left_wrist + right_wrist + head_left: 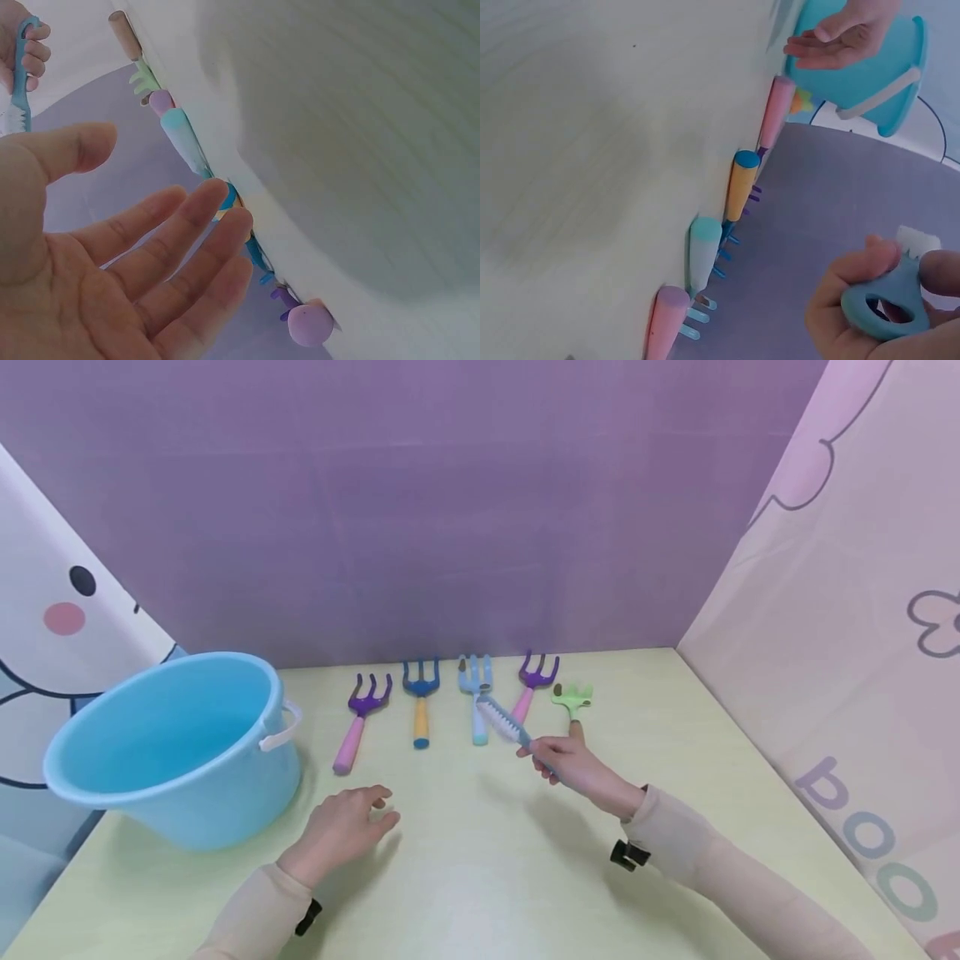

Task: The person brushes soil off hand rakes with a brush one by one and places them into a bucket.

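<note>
A person's right hand (573,764) grips a light-blue brush (504,720) by its handle, right of center in the frame, the white-bristled head angled toward upper left and held above a pale table (465,885). The left hand (341,827), at lower left of center, holds nothing, its fingers relaxed and thumb apart, near a blue bucket (225,802) that fills the left of the frame. Across the middle lies a row of toy hand forks: a purple one with a pink handle (349,747), a blue one with a yellow handle (422,718), a light-blue one (479,722), a second purple-and-pink one (537,679) partly behind the brush, and a green one (573,696) just beyond the right hand. A purple backdrop (450,510) spans the top.
</note>
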`<control>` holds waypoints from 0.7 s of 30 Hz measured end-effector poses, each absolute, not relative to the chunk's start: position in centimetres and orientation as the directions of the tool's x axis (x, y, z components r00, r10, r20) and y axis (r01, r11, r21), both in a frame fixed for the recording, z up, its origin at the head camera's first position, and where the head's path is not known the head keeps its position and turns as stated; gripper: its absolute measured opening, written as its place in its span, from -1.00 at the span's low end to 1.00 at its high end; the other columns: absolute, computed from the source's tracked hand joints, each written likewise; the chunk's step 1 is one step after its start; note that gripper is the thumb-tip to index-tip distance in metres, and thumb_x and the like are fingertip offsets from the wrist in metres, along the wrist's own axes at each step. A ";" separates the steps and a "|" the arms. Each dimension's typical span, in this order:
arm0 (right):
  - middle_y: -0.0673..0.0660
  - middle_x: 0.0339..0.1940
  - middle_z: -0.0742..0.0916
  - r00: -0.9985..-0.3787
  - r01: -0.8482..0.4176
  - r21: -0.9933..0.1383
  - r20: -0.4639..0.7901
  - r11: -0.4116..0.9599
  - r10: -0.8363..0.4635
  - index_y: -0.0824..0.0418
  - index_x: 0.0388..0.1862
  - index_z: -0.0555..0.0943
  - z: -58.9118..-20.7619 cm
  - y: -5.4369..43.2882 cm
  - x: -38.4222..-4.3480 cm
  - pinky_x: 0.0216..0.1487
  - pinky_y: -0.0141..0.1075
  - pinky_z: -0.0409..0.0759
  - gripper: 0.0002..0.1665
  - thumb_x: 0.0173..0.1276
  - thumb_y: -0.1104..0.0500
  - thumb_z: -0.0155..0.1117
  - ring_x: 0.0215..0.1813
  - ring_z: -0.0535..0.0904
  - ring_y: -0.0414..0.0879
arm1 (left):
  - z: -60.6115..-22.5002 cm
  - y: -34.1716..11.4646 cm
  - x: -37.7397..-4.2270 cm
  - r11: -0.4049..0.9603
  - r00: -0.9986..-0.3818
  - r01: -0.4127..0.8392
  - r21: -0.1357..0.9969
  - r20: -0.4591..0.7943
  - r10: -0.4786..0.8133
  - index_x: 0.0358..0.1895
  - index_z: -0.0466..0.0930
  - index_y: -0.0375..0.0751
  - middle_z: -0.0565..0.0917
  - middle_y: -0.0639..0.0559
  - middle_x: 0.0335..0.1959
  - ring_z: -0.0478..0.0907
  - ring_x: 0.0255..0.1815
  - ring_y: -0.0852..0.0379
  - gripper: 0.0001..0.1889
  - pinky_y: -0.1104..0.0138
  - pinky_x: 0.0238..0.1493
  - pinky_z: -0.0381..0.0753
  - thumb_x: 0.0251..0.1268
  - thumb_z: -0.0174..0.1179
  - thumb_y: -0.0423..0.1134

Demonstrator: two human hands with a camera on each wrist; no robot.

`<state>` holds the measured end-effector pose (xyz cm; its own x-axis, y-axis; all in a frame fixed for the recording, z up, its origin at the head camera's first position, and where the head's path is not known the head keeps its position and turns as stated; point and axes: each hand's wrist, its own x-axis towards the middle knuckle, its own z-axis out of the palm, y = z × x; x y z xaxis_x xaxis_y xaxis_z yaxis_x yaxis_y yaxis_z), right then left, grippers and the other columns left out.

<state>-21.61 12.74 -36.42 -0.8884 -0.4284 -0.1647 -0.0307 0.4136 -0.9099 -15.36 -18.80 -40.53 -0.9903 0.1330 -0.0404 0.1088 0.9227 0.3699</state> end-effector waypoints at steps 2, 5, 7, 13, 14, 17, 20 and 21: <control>0.02 -0.49 0.41 -0.888 -0.055 -0.902 -0.152 0.429 -0.433 0.33 -0.01 0.54 -36.3 12.8 -21.4 -0.35 -0.39 0.35 -0.62 0.46 0.11 -0.11 -0.42 0.29 -0.14 | -40.5 -18.9 -15.3 0.923 -0.991 0.105 0.371 -0.040 0.129 -0.02 0.57 -0.16 0.69 0.00 -0.19 0.62 -0.25 -0.06 -0.63 0.15 -0.34 0.55 0.17 0.16 -0.05; 0.05 -0.39 0.48 -0.889 -0.109 -0.879 -0.122 0.464 -0.441 0.30 -0.01 0.55 -36.1 13.0 -21.0 -0.28 -0.33 0.33 -0.64 0.45 0.10 -0.08 -0.34 0.30 -0.10 | -40.4 -19.0 -15.3 0.923 -0.991 0.100 0.372 -0.040 0.124 -0.01 0.57 -0.17 0.68 -0.01 -0.18 0.62 -0.23 -0.08 -0.63 0.12 -0.31 0.55 0.17 0.15 -0.05; 0.09 -0.34 0.51 -0.893 -0.137 -0.866 -0.103 0.481 -0.439 0.29 -0.02 0.56 -36.1 13.0 -20.8 -0.27 -0.31 0.31 -0.65 0.43 0.12 -0.05 -0.30 0.29 -0.09 | -40.3 -19.1 -15.4 0.923 -0.991 0.102 0.372 -0.039 0.126 0.00 0.56 -0.18 0.68 -0.03 -0.17 0.62 -0.21 -0.09 -0.62 0.10 -0.27 0.55 0.18 0.15 -0.05; 0.06 -0.41 0.48 -0.895 -0.181 -0.853 -0.064 0.490 -0.442 0.33 -0.03 0.56 -36.2 13.2 -20.4 -0.30 -0.32 0.27 -0.67 0.42 0.14 -0.02 -0.34 0.28 -0.09 | -39.7 -19.9 -16.3 0.913 -0.993 0.105 0.395 -0.006 0.117 0.02 0.55 -0.24 0.67 -0.12 -0.15 0.63 -0.21 -0.08 -0.61 0.10 -0.20 0.58 0.19 0.16 -0.08; 0.06 -0.40 0.49 -0.894 -0.186 -0.852 -0.060 0.490 -0.444 0.33 -0.02 0.55 -36.2 13.2 -20.3 -0.29 -0.31 0.29 -0.66 0.42 0.14 -0.02 -0.33 0.29 -0.09 | -39.6 -20.1 -16.7 0.911 -0.994 0.105 0.400 0.003 0.113 0.02 0.54 -0.26 0.66 -0.15 -0.14 0.63 -0.21 -0.09 -0.60 0.10 -0.20 0.59 0.19 0.17 -0.09; 0.10 -0.30 0.57 -0.893 -0.202 -0.849 -0.045 0.489 -0.448 0.34 -0.01 0.54 -36.2 13.2 -20.2 -0.22 -0.29 0.35 -0.65 0.42 0.13 -0.03 -0.28 0.34 -0.09 | -39.0 -20.7 -17.9 0.906 -0.995 0.097 0.412 0.023 0.097 0.05 0.51 -0.31 0.63 -0.23 -0.09 0.61 -0.15 -0.14 -0.58 0.07 -0.15 0.59 0.20 0.17 -0.11; 0.12 -0.22 0.60 -0.891 -0.222 -0.844 -0.028 0.488 -0.454 0.34 0.00 0.54 -36.3 13.2 -20.2 -0.16 -0.27 0.38 -0.65 0.42 0.13 -0.03 -0.24 0.37 -0.08 | -38.2 -21.3 -19.3 0.914 -0.997 0.074 0.400 0.016 0.074 0.12 0.44 -0.35 0.59 -0.28 -0.01 0.56 -0.05 -0.21 -0.53 0.00 -0.06 0.54 0.23 0.13 -0.11; 0.12 -0.23 0.60 -0.890 -0.225 -0.845 -0.025 0.486 -0.455 0.33 -0.01 0.55 -36.3 13.2 -20.2 -0.16 -0.27 0.37 -0.65 0.42 0.13 -0.03 -0.24 0.37 -0.08 | -38.0 -21.6 -19.9 0.916 -0.998 0.063 0.395 0.010 0.064 0.15 0.41 -0.36 0.58 -0.29 -0.01 0.55 -0.04 -0.21 -0.51 0.00 -0.04 0.53 0.24 0.12 -0.10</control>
<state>-20.18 13.19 -36.27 -0.8900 -0.4553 -0.0252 -0.2247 0.4860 -0.8446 -19.86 -21.57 -38.03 -0.9979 0.0643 0.0100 0.0630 0.9165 0.3951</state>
